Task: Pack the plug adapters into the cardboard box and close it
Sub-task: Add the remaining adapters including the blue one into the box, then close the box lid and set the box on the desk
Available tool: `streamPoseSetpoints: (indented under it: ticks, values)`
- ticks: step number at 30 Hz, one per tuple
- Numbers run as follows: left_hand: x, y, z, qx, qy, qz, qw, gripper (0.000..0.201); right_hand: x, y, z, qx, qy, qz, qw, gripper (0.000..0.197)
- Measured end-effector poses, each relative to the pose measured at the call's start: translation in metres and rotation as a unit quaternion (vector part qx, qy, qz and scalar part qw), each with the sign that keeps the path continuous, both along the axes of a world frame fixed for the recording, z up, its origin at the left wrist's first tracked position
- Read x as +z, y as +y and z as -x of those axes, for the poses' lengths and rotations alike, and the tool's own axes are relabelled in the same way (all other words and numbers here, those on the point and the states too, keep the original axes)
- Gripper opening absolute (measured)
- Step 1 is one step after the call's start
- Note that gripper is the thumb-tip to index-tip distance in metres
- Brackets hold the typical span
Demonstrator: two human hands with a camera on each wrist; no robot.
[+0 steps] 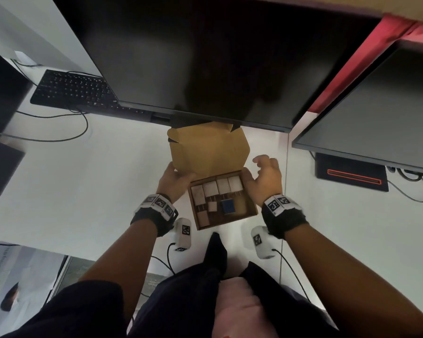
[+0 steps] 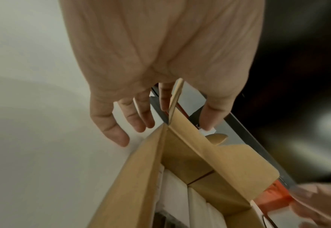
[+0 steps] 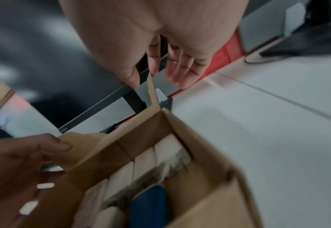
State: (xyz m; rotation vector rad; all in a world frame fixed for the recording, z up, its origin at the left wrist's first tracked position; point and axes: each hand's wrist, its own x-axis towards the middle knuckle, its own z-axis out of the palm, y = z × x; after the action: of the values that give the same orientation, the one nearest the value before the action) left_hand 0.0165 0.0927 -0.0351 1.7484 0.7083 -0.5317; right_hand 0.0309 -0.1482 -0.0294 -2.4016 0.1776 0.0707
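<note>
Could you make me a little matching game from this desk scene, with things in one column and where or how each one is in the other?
Things:
1. lid
2. blue adapter
3. keyboard
4. left hand

Place or state:
A. lies in the box among white adapters
B. stands open behind the box
C. holds the lid's left edge
D. lies far left on the desk, behind the monitor

Pairs: 1-B, 2-A, 3-D, 4-C

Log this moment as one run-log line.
adapters: in box | lid: still up | left hand: holding lid's left edge | right hand: open beside box's right corner
</note>
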Motion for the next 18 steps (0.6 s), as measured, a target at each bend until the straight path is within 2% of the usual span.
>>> streamPoseSetpoints:
  ticks: [1, 3, 5, 7, 9, 12, 18]
  values:
    - [-0.002, 0.0, -0.002, -0.005, 0.01, -0.001, 1.0, 0.086, 0.003, -0.001, -0.007, 0.028, -0.004, 0.015, 0.999, 0.028]
    - [-0.008, 0.0, -0.002, -0.021, 0.028, 0.004, 0.999, 0.093, 0.008, 0.002, -0.011, 0.152, 0.012, 0.067, 0.986, 0.018]
    - [0.004, -0.005, 0.003, -0.023, 0.039, 0.011, 0.999, 0.089, 0.008, 0.014, -0.001, 0.294, 0.101, 0.115, 0.943, 0.023]
    - [0.011, -0.009, 0.008, -0.006, 0.033, 0.015, 0.999, 0.087, -0.003, 0.029, 0.016, 0.387, 0.156, 0.169, 0.893, 0.032]
    - [0.01, -0.007, 0.011, 0.014, 0.011, 0.01, 1.0, 0.087, -0.013, 0.042, 0.03, 0.411, 0.162, 0.204, 0.874, 0.034]
    - [0.012, -0.003, 0.009, 0.049, -0.013, 0.016, 0.999, 0.089, -0.019, 0.051, 0.035, 0.396, 0.149, 0.22, 0.879, 0.03]
    - [0.031, -0.002, 0.009, 0.078, -0.037, 0.036, 0.996, 0.087, -0.018, 0.053, 0.027, 0.409, 0.146, 0.236, 0.869, 0.028]
